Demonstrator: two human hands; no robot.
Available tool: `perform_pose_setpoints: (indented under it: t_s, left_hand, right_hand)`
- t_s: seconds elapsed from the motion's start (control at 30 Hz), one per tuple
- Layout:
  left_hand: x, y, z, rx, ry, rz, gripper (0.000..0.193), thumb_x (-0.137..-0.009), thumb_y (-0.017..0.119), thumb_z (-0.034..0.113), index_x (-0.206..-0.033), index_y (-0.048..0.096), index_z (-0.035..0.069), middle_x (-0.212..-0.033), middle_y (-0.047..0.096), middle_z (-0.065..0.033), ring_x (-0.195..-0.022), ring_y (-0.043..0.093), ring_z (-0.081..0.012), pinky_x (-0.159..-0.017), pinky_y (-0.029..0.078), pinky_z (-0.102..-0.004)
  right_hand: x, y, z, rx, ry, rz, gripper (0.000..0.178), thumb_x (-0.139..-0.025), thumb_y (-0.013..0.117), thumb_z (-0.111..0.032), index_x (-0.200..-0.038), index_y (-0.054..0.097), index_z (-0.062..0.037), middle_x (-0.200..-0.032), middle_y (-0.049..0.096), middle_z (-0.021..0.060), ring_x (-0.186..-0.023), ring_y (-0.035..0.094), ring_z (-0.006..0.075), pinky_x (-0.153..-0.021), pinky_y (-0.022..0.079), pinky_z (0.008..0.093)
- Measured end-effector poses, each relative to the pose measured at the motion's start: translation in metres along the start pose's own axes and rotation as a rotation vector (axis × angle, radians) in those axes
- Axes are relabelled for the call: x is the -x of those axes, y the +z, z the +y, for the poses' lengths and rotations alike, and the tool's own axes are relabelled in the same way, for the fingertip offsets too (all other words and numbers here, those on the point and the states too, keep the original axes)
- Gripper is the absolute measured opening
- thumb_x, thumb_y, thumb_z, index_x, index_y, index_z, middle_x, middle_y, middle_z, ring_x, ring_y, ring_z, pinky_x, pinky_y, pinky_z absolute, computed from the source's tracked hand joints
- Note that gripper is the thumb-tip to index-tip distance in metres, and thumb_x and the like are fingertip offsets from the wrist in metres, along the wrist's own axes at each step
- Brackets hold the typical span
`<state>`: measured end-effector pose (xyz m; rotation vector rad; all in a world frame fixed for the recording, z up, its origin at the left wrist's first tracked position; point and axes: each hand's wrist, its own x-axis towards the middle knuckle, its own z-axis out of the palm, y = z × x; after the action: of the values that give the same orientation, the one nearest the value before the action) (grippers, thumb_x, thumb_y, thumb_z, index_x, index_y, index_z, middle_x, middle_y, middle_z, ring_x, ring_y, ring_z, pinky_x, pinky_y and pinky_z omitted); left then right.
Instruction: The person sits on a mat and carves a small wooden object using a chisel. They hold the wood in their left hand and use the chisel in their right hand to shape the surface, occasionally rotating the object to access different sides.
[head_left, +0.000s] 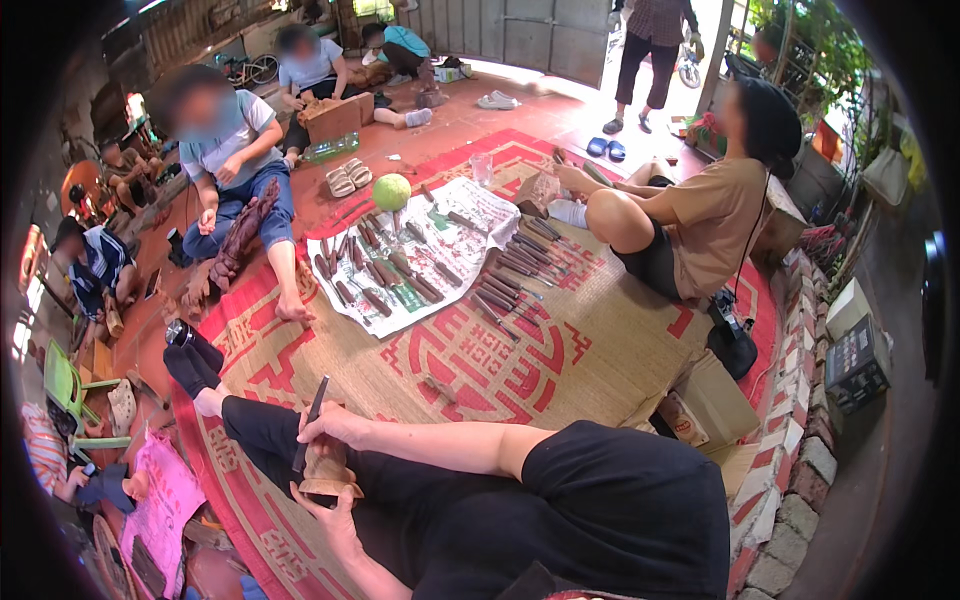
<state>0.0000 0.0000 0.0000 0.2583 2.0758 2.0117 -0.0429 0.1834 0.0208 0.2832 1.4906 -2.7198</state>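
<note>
A carving chisel (312, 425), long and dark, stands nearly upright in my right hand (338, 427); its fingers are closed round the shaft. The chisel's lower end meets a small brown piece of carved wood (328, 468) by my lap. My left hand (335, 515) grips that wood from below, thumb and fingers around its rim. The wood's exact shape is partly hidden by both hands. My legs, in black trousers, stretch to the left beneath the work.
A red-patterned straw mat (620, 340) spreads ahead. On it, a printed sheet (390, 322) bears several dark-handled tools, with more chisels (515, 265) alongside. A green round fruit (391, 191) and a glass (481, 168) stand beyond. People sit left and right; a cardboard box (715, 400) lies right.
</note>
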Motion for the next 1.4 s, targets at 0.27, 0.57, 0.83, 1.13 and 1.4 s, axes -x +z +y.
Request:
perform_pose_setpoints:
  t_s: [0.27, 0.57, 0.83, 1.13, 1.4]
  left_hand:
    - [0.005, -0.001, -0.013, -0.305, 0.113, 0.07, 0.104, -0.068, 0.08, 0.031, -0.144, 0.015, 0.005, -0.144, 0.018, -0.0212, -0.133, 0.024, -0.0331, -0.109, 0.022, -0.0446]
    - [-0.007, -0.007, -0.017, -0.053, 0.006, 0.072, 0.098, -0.07, 0.077, 0.025, -0.144, 0.015, 0.007, -0.14, 0.024, -0.0183, -0.128, 0.032, -0.0331, -0.1, 0.037, -0.0439]
    - [0.004, 0.0, -0.003, 0.202, -0.087, 0.047, 0.091, -0.072, 0.074, 0.019, -0.143, 0.017, 0.012, -0.134, 0.03, -0.016, -0.116, 0.044, -0.0324, -0.088, 0.049, -0.0441]
    - [0.006, -0.002, -0.004, 0.231, -0.067, 0.036, 0.091, -0.072, 0.073, 0.018, -0.143, 0.017, 0.01, -0.133, 0.031, -0.0159, -0.116, 0.045, -0.0324, -0.089, 0.048, -0.0442]
    - [0.009, 0.001, 0.0, 0.237, -0.058, 0.059, 0.09, -0.073, 0.072, 0.019, -0.144, 0.016, 0.01, -0.133, 0.032, -0.0157, -0.115, 0.046, -0.0309, -0.087, 0.049, -0.044]
  right_hand:
    - [0.002, 0.002, 0.005, 0.013, 0.002, -0.009, 0.011, -0.076, 0.067, -0.004, -0.079, 0.056, -0.0036, -0.062, 0.058, 0.0045, -0.045, 0.056, 0.0105, -0.043, 0.047, 0.0211]
    - [0.008, 0.01, -0.002, -0.003, -0.012, 0.0, 0.011, -0.076, 0.067, -0.004, -0.079, 0.057, -0.0044, -0.062, 0.057, 0.004, -0.047, 0.056, 0.0098, -0.044, 0.047, 0.0209]
    - [0.018, 0.007, -0.001, -0.008, -0.024, -0.003, 0.009, -0.076, 0.067, -0.005, -0.077, 0.058, -0.0059, -0.063, 0.058, 0.0034, -0.05, 0.057, 0.0104, -0.046, 0.048, 0.0222]
    - [0.015, 0.004, 0.001, 0.055, -0.056, 0.04, 0.011, -0.074, 0.069, -0.007, -0.077, 0.058, -0.0056, -0.064, 0.058, 0.0045, -0.051, 0.058, 0.013, -0.047, 0.049, 0.0248]
    - [0.02, 0.015, -0.007, 0.098, -0.049, 0.024, 0.011, -0.075, 0.068, -0.008, -0.076, 0.057, -0.0053, -0.064, 0.059, 0.0047, -0.049, 0.058, 0.0132, -0.047, 0.05, 0.0249]
